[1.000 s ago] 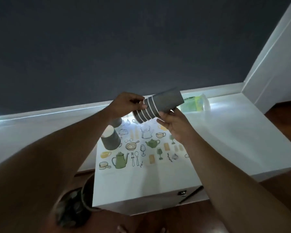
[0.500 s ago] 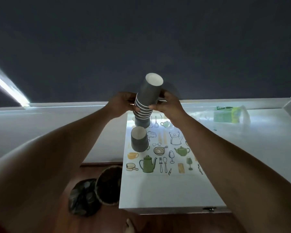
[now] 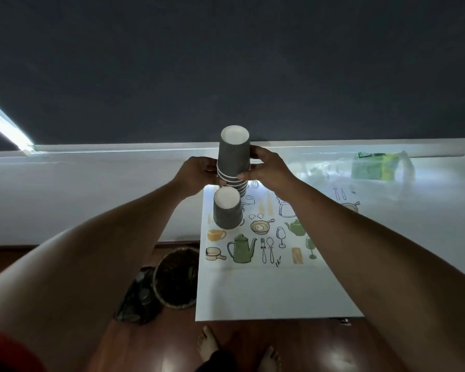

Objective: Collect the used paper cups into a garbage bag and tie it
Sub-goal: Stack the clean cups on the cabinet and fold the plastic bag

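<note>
The stack of cups (image 3: 232,162) was lying sideways a moment ago; now it stands up, upside down, over the table (image 3: 266,291). So the cups are gathered, ready for a bag. One cup (image 3: 227,208) still sits on the table below. The left hand (image 3: 199,174) and right hand (image 3: 266,170) both squeeze the stack's sides.

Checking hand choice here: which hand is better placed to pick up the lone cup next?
Left, probably. The single cup stands just below the left hand; the right hand would have to cross the stack both hold.
</note>
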`<control>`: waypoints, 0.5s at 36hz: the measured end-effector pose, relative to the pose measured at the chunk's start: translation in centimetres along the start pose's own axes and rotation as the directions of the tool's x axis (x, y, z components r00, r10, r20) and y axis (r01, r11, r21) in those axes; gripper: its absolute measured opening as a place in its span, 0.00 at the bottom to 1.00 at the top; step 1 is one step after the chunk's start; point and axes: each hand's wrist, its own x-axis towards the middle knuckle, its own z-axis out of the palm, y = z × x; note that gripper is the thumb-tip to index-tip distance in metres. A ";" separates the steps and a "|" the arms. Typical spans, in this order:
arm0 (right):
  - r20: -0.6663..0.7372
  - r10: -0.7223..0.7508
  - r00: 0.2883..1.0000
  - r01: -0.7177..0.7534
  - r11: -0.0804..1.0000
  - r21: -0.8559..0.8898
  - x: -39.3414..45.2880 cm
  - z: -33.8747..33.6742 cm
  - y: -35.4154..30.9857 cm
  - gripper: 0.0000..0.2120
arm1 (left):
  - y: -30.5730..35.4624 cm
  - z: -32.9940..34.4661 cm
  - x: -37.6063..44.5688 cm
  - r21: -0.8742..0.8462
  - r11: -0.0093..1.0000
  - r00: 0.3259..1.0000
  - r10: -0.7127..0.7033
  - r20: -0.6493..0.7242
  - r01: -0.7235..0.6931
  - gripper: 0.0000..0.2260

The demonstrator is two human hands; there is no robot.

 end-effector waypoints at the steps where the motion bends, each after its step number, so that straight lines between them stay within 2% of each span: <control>1: 0.004 0.003 1.000 -0.003 1.000 -0.002 -0.1 0.1 0.3 0.38 | -0.2 0.2 -0.2 0.000 1.000 1.000 0.001 -0.006 -0.001 0.15; 8: -0.023 0.017 1.000 -0.020 0.994 -0.110 -1.0 1.1 1.8 0.36 | -1.7 0.2 -1.3 0.106 0.993 0.998 -0.058 -0.010 0.059 0.13; 10: -0.085 0.060 0.995 -0.071 0.989 -0.133 -2.0 1.3 2.8 0.34 | -2.5 -0.1 -2.2 0.146 0.983 0.994 -0.107 -0.015 0.109 0.14; 13: -0.159 0.113 0.981 -0.138 0.978 -0.156 -3.5 1.6 4.4 0.29 | -3.4 -0.3 -3.7 0.184 0.973 0.987 -0.150 0.051 0.138 0.17; 16: -0.067 0.148 0.987 -0.159 0.969 -0.190 -5.0 2.4 5.5 0.30 | -3.7 -0.1 -5.2 0.151 0.971 0.970 -0.204 0.135 0.184 0.25; 18: 0.007 0.116 0.993 -0.111 0.965 -0.239 -5.8 3.0 5.8 0.32 | -3.4 0.7 -5.9 0.144 0.970 0.966 -0.216 0.144 0.195 0.29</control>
